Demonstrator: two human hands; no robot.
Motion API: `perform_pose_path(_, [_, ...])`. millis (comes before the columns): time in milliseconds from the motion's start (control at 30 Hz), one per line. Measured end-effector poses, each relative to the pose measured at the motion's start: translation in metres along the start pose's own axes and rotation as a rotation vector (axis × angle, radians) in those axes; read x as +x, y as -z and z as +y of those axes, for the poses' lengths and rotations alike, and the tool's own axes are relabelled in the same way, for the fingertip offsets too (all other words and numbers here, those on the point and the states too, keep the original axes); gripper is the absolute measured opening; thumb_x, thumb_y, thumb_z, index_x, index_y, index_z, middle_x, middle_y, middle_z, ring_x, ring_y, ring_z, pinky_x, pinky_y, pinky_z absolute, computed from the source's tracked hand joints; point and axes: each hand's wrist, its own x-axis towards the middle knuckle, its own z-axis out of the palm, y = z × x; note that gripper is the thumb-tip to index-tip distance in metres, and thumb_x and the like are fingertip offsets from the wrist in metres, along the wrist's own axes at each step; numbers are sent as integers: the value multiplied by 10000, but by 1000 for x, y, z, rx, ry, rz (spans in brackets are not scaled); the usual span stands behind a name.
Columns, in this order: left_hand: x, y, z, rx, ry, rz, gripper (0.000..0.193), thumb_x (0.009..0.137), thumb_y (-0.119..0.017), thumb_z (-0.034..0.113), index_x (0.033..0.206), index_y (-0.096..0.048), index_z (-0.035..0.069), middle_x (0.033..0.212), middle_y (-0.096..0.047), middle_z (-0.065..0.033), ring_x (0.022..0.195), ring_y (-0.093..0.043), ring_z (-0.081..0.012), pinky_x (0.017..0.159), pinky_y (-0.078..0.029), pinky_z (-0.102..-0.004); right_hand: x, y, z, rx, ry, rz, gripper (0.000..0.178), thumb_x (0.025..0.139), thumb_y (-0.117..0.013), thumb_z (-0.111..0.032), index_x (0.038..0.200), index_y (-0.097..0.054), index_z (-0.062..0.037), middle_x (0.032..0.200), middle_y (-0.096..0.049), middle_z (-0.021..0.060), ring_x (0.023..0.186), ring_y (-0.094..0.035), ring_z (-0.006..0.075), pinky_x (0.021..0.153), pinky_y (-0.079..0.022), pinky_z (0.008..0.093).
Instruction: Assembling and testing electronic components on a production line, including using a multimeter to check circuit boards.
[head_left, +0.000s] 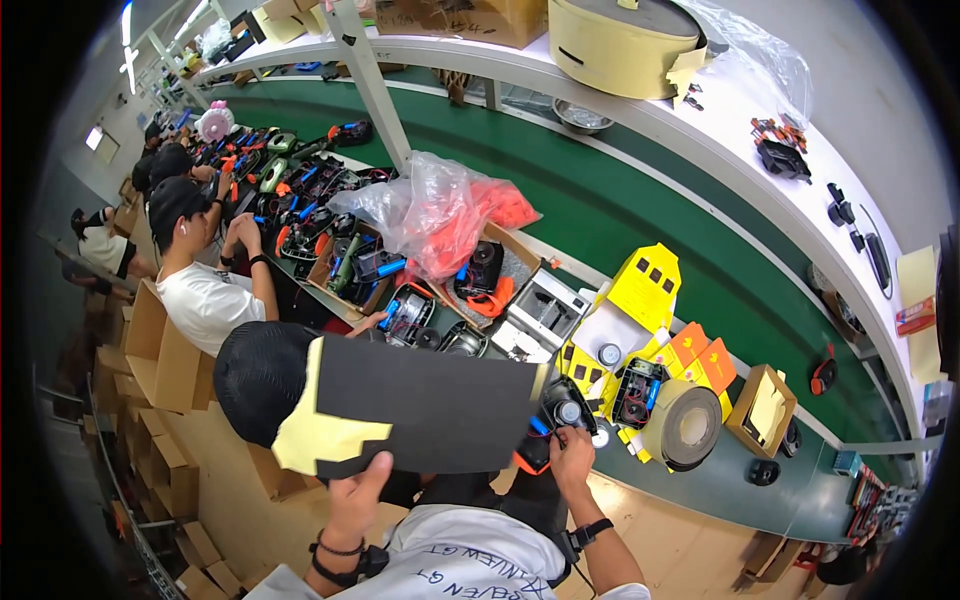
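My left hand (357,492) grips the lower edge of a wide black foam sheet (440,400), thumb on its face. At its left end the sheet shows pale yellow backing paper (335,435). At the bench's near edge, my right hand (572,458) has its fingers closed on a dark device housing (562,405) with a round grey part. Orange trim and a blue cell show under that housing, partly covered by the sheet. Just right of it lies an open black housing (636,393) with a blue cell and wires. A large roll of grey tape (690,425) stands beside that.
Yellow die-cut sheets (645,285) and a small open carton (762,412) lie on the bench. A metal fixture (540,315) and plastic-bagged orange parts (460,215) stand farther left. A person in a black cap (265,380) sits close at my left. A shelf (640,110) spans overhead.
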Motion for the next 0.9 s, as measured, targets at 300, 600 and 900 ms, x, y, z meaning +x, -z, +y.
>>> perform_pose_path(300, [6, 39, -4, -359, 168, 48, 439, 951, -586, -17, 1378, -493, 30, 1306, -571, -60, 1171, -579, -185, 1009, -482, -342, 41, -8, 7, -127, 94, 179, 115, 815, -725, -117, 898, -706, -39, 882, -658, 157, 862, -638, 368, 747, -514, 474])
perform_pose_path(600, [-28, 13, -45, 130, 235, -136, 464, 911, -673, 0, 1352, -530, -3, 1268, -601, -34, 1155, -546, -124, 971, -466, -288, 39, 13, 20, -38, 9, -93, 204, 825, -724, -114, 997, -693, -10, 948, -712, 198, 880, -700, 362, 763, -570, 454])
perform_pose_path(900, [-38, -75, -82, 276, 50, -616, 369, 931, -685, 180, 1235, -618, -20, 1013, -714, -143, 857, -666, -242, 819, -524, -330, -17, 130, -17, 864, 80, -501, 343, 950, -625, -78, 1275, -570, 16, 1191, -658, 88, 1080, -623, 155, 938, -488, 288])
